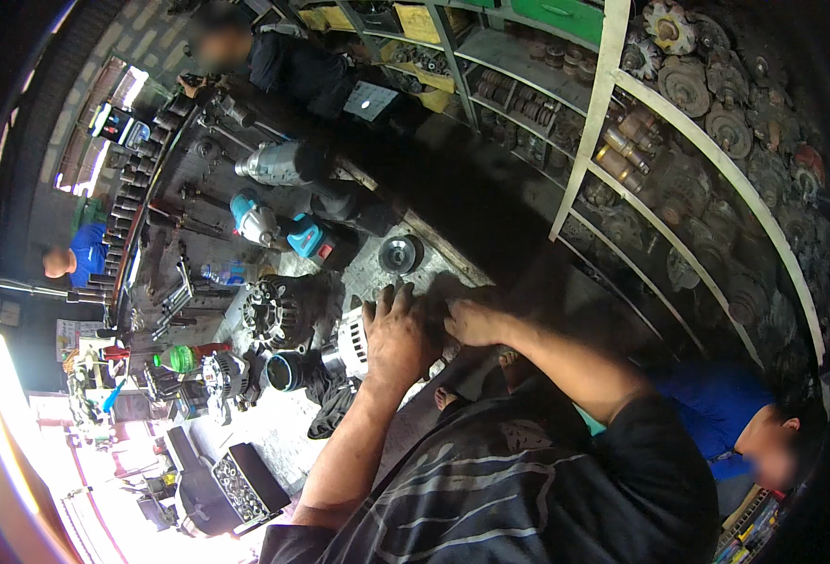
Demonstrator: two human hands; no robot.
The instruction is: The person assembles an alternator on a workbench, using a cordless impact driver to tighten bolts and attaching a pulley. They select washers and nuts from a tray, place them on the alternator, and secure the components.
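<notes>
My left hand lies over a silver alternator at the near edge of the bench. Its fingers point away from me and hold the housing steady. Close on its right, my right hand is closed, with curled fingers. Shadow and the left hand hide what it grips. Beyond the hands, a round dark pulley rests on the bench top. A larger dark alternator body sits left of the silver one. Between them and me are a dark ring-shaped part and a black cloth.
Teal cordless power tools and a grey impact wrench lie farther along the bench. A green bottle and a box of small hardware are at left. Parts shelves line the right. Other people stand or sit around.
</notes>
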